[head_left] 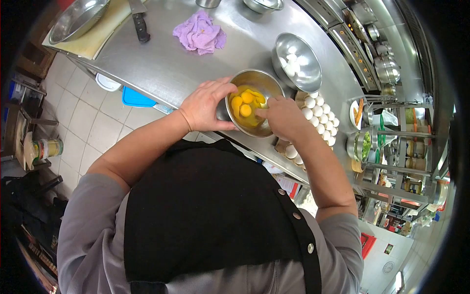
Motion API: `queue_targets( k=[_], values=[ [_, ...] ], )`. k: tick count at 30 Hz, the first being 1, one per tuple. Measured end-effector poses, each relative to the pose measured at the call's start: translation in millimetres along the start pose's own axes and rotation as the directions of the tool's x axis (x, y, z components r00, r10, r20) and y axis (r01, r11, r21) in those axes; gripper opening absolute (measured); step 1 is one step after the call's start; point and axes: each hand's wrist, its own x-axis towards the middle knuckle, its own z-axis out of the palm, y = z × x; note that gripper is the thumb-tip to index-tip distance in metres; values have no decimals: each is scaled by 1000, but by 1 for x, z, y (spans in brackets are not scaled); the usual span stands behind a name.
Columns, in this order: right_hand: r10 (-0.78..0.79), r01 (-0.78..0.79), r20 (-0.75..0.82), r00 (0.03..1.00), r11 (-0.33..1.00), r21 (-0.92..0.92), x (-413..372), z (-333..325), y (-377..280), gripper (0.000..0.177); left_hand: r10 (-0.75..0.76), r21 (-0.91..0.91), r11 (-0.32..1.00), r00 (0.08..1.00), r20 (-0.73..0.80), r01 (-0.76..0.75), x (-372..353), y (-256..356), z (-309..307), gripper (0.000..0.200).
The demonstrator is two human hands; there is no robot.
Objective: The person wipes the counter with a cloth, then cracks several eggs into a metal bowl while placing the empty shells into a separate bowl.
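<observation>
A steel mixing bowl (272, 89) with several raw egg yolks (246, 99) and clear egg white stands at the near edge of the steel counter. My left hand (208, 107) grips its left side, thumb low and fingers near the rim. My right hand (284, 116) reaches over the right rim, its fingers bent together with the tips down inside by the yolks. Whatever those fingertips may pinch is hidden. To the right of my right hand, white whole eggs (320, 116) sit in a carton, partly covered by my forearm. Behind stands a second steel bowl (313, 59) with several eggshells or eggs (292, 65).
A crumpled purple cloth (199, 33) lies on the counter (161, 63). At the far left are a black-handled knife (141, 28), a cutting board (105, 32) and a steel bowl (78, 19). Food containers (363, 145) stand on the right, beside shelving.
</observation>
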Motion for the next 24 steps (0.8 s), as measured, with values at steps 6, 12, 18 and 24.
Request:
queue_targets(
  k=[6,12,18,24],
  values=[
    [-9,10,-35,999,999,33,-4,1,2,33,1,-6,1000,1000,2,-1,0,0,-1,87],
    [-1,1,-21,1000,1000,28,-4,0,1,32,-10,0,1000,1000,0,10,-1,-2,1,87],
    [21,-21,-4,1000,999,26,-5,0,-1,42,-7,-5,1000,1000,-1,7,0,-1,0,86],
    [19,-19,35,999,1000,13,-3,-3,-1,33,-4,11,1000,1000,4,4,-1,-1,0,86]
  ],
)
